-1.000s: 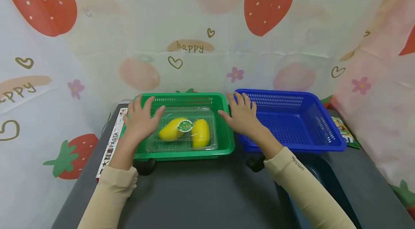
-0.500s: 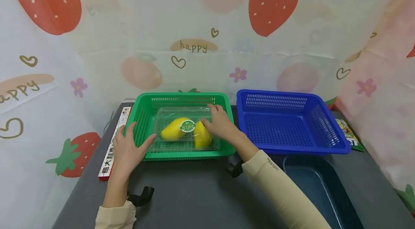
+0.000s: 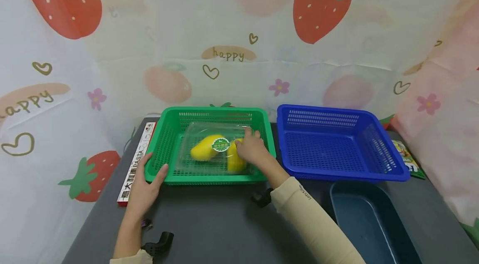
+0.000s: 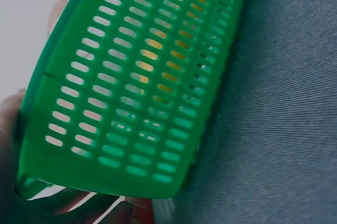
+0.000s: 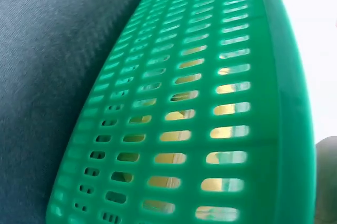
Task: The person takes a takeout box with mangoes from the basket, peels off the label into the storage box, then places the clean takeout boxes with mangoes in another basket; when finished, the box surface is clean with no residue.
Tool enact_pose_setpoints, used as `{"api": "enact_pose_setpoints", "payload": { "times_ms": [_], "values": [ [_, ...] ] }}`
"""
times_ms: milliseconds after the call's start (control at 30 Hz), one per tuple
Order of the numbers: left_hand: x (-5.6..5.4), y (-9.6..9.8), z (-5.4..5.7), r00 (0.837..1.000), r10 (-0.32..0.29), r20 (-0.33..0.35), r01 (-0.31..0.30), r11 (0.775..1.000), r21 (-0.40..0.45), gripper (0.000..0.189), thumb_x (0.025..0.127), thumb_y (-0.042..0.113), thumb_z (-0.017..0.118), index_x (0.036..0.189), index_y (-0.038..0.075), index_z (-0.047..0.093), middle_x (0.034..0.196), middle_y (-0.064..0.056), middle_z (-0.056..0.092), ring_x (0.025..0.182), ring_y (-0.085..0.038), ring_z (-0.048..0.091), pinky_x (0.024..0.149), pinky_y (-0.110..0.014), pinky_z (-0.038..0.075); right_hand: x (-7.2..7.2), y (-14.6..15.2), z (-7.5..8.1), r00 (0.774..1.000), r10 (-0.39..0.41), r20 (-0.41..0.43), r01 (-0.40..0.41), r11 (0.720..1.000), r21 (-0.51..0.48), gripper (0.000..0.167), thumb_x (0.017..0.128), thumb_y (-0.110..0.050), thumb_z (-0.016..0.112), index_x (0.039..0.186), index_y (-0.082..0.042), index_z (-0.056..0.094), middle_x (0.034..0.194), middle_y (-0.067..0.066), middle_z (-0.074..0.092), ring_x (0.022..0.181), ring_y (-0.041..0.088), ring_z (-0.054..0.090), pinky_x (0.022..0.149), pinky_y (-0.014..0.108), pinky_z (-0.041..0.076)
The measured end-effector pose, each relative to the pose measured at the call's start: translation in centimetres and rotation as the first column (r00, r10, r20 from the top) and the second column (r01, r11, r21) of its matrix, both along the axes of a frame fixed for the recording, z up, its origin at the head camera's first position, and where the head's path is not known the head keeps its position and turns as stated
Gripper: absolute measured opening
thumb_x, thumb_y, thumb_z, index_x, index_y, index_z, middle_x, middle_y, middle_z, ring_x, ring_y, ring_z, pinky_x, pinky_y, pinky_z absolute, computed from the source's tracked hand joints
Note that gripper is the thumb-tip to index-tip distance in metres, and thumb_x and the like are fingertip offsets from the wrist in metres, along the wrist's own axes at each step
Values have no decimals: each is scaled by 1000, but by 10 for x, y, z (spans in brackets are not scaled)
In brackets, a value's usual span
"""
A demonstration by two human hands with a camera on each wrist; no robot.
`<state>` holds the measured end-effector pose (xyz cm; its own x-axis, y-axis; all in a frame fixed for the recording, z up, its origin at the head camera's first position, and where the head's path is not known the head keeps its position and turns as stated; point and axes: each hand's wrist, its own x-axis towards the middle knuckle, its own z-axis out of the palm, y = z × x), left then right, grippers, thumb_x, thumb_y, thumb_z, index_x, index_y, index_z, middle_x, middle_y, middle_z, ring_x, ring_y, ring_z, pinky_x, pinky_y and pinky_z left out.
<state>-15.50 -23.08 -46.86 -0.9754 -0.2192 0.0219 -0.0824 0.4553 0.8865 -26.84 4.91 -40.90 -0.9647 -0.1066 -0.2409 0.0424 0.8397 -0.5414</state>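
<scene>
A green basket stands left of centre in the head view. Inside lies a clear plastic box with a green-and-white label, holding a yellow mango and a second yellow fruit. My left hand grips the basket's front left corner; the left wrist view has its fingers below the slotted wall. With thumb and fingers bent over the box's right part, my right hand holds it; the fingertips are partly hidden. Only the basket's slotted wall fills most of the right wrist view.
Right of the green basket stands a blue basket, with a dark blue tray in front of it. A pasta box lies along the left, partly beneath the green rim. A snack packet sits at the far right.
My right hand has come down from the right rim into the basket and onto the clear box. The left hand has lowered from the left side to the front left corner and grips it.
</scene>
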Motion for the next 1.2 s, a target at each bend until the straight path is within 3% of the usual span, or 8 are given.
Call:
{"api": "enact_pose_setpoints", "payload": {
  "times_ms": [100, 200, 267, 467, 633, 800, 1000, 1200],
  "values": [
    [0, 1, -4, 1000, 19, -11, -18, 999, 45, 75, 94, 49, 54, 154, 27, 15, 156, -17, 19, 135, -37, 30, 103, -59, 28, -2, 2, -2, 1000, -13, 17, 14, 1000, -25, 61, 104, -32, 39, 154, -13, 12, 152, 28, 18, 121, 45, 47, 91, 51, 45],
    [1, 1, -5, 999, 30, -21, -28, 996, 84, 72, 95, 46, 55, 154, 26, 18, 155, -17, 20, 134, -34, 31, 104, -56, 29, -4, 3, -3, 999, -7, 37, 9, 997, -71, 59, 104, -28, 37, 155, -15, 10, 152, 29, 18, 88, 37, 59, 69, 43, 46],
    [2, 1, -6, 999, 37, -33, -33, 994, 108, 71, 95, 44, 55, 153, 25, 19, 155, -17, 19, 134, -34, 31, 105, -55, 28, -4, 3, -5, 999, -3, 41, 7, 995, -103, 59, 104, -25, 37, 155, -16, 8, 152, 29, 16, 70, 30, 56, 59, 38, 42],
    [2, 1, -10, 997, 58, -43, -52, 989, 140, 67, 96, 43, 55, 152, 29, 22, 153, -14, 24, 129, -26, 36, 100, -42, 33, -4, 1, -7, 997, -47, 65, 57, 984, -170, 63, 104, -26, 39, 156, -20, 4, 155, 28, 8, 50, 18, 40, 48, 32, 37],
    [1, 1, -13, 998, 60, -28, -55, 989, 134, 66, 96, 46, 53, 152, 30, 22, 148, -10, 29, 120, -18, 41, 90, -27, 35, -6, 3, -8, 994, -67, 82, 81, 980, -180, 64, 103, -29, 40, 156, -22, 4, 154, 28, 12, 50, 18, 40, 49, 33, 38],
    [1, -2, -14, 998, 61, -33, -56, 988, 146, 65, 96, 46, 51, 151, 29, 22, 150, -9, 25, 123, -19, 38, 92, -27, 34, -4, 4, -9, 999, -39, 8, 40, 983, -178, 59, 104, -28, 39, 155, -19, 11, 150, 32, 19, 59, 22, 47, 56, 35, 40],
    [-1, -3, -13, 999, 18, -38, -11, 986, 166, 63, 99, 46, 45, 152, 27, 18, 154, -12, 17, 130, -25, 31, 101, -42, 32, 2, 4, -7, 992, -45, -119, 24, 985, -171, 49, 105, -19, 31, 153, -18, 21, 139, 36, 29, 50, 19, 40, 48, 31, 40],
    [0, -5, -14, 999, -5, -54, 13, 988, 156, 61, 100, 42, 44, 152, 25, 18, 157, -13, 12, 137, -32, 23, 106, -56, 26, 6, 4, -1, 975, -48, -215, 14, 987, -158, 47, 105, -16, 29, 152, -14, 25, 134, 36, 34, 53, 22, 44, 49, 32, 39]
  ]
}}
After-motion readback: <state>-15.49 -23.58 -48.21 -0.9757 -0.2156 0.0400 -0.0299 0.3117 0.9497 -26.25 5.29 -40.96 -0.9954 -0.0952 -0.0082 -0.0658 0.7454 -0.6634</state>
